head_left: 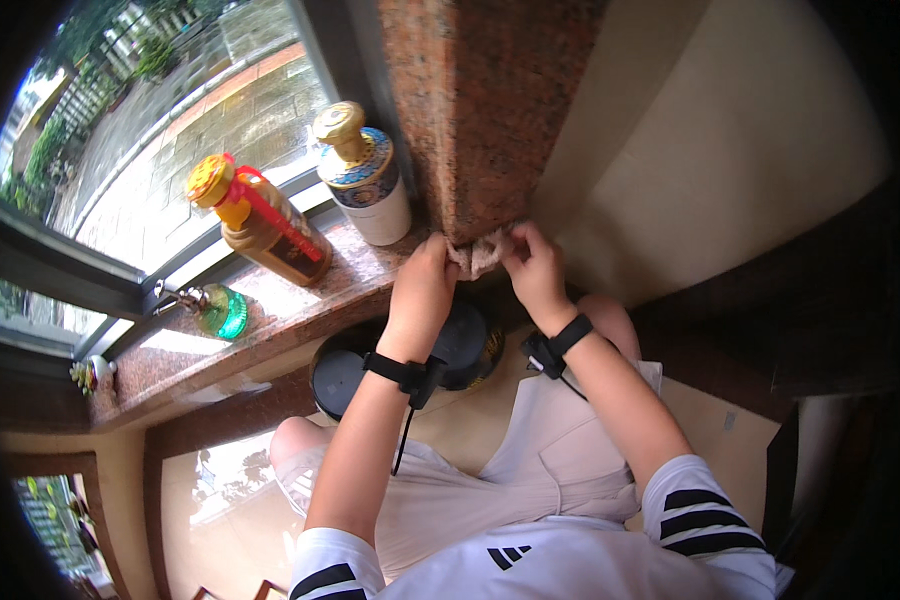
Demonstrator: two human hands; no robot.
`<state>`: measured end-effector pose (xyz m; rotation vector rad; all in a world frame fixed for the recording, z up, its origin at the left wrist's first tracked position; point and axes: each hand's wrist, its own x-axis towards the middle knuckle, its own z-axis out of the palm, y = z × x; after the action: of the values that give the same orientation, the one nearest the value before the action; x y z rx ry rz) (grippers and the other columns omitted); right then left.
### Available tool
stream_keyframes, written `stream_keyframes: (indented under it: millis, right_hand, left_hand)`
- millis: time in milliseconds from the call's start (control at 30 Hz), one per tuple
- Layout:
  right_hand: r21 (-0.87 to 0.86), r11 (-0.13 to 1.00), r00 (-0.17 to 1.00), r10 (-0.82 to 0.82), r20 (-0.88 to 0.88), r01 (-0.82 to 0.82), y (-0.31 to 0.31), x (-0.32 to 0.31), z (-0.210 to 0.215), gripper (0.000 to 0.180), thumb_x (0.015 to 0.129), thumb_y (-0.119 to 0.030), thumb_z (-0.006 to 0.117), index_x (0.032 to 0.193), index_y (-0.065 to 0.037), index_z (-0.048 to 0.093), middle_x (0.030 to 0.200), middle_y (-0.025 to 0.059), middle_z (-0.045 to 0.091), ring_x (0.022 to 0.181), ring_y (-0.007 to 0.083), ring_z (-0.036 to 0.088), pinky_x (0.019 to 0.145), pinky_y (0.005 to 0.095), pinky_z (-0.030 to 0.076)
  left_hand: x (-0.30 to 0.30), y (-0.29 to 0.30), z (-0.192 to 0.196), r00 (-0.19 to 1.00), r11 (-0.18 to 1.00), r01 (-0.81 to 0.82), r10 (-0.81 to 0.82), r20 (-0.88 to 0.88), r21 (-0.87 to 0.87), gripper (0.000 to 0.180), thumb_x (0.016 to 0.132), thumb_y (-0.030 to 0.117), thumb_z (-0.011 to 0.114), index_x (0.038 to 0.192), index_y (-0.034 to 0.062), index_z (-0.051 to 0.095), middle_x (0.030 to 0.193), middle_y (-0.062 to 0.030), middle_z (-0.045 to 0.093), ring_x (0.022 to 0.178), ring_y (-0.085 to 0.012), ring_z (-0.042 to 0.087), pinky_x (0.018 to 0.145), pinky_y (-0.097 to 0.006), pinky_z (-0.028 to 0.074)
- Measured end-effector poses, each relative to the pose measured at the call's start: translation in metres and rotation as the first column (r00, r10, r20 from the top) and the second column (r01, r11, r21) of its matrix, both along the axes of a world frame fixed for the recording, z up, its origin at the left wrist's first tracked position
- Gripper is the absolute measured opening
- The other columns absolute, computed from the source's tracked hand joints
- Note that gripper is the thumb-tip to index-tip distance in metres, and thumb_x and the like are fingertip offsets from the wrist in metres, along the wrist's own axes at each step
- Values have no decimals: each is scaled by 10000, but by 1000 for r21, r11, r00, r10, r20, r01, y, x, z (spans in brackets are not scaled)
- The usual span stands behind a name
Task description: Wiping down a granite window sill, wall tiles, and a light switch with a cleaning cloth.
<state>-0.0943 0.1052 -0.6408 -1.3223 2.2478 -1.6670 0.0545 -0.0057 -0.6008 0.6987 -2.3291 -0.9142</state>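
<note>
A crumpled, pinkish-grey cloth [478, 257] is stretched across the lower corner of a reddish speckled stone pillar [500, 110]. My left hand [425, 283] grips the cloth's left end, where the pillar meets the window sill. On the pillar's other side, the fingers of my right hand [538, 268] are closed on its right end. Close to my left hand, a white pump bottle [375, 200] with a blue patterned shoulder and gold top stands on the sill. The cloth's underside and some fingertips are hidden.
Along the stone sill [365, 285] stand a brown bottle [275, 230] with a red ribbon, a green glass bottle [220, 312] and a small potted plant [95, 373]. Dark round objects [457, 345] sit below the sill near my knees. A pale wall [730, 150] rises at right.
</note>
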Motion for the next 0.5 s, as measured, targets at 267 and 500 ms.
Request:
stream_keyframes:
  millis: [267,500]
  right_hand:
    - [-27,999,999,-40,34,40,0,10,-13,185,870,6,647,1048,-15,601,773,135,659,694,237,658,673,341,526]
    - [-6,998,994,-68,88,68,1,16,-13,223,890,-30,658,1108,-10,611,831,156,689,742,277,687,698,376,534]
  left_hand:
    - [3,10,6,984,978,-103,127,124,-183,169,853,94,665,931,28,530,891,-209,637,864,-439,624,717,-516,504]
    - [19,22,2,967,963,-197,222,124,-186,181,874,138,659,934,27,529,873,-208,624,853,-435,619,705,-507,502]
